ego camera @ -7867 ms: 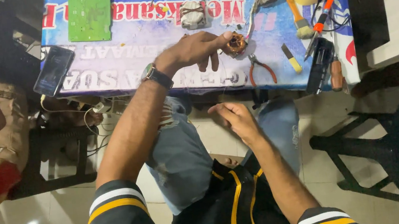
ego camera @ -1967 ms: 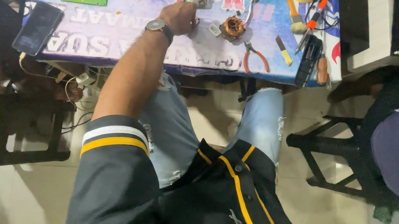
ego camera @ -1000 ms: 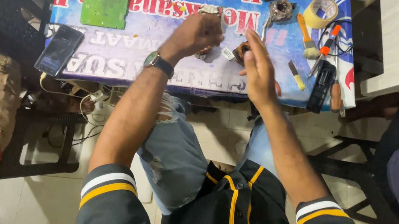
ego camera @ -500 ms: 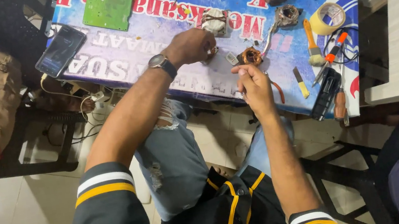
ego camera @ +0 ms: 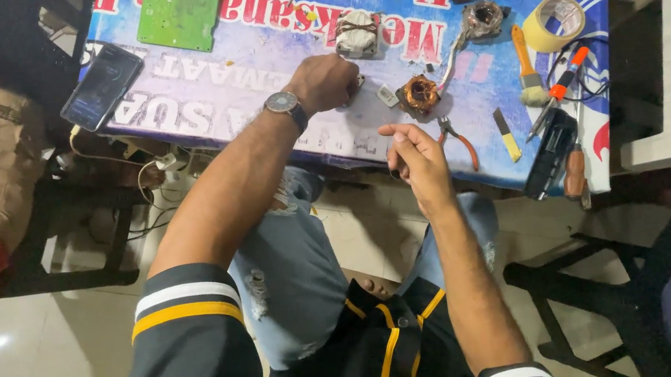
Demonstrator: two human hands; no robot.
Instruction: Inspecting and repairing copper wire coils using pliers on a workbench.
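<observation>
Left hand (ego camera: 328, 82) clenched on table (ego camera: 254, 95), right hand (ego camera: 418, 160) loosely open beside coil (ego camera: 421, 94); a careless nudge might topple it.

A small repair workshop. Copper motor coils (ego camera: 422, 94), pliers (ego camera: 456, 136), tape roll (ego camera: 553, 21) and a green circuit board (ego camera: 181, 10) crowd the banner-covered table (ego camera: 254, 95).

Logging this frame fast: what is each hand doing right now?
Left hand: closed in a fist on the table; anything inside it cannot be told.
Right hand: fingers pinched, held near the table edge; contents cannot be told.
</observation>
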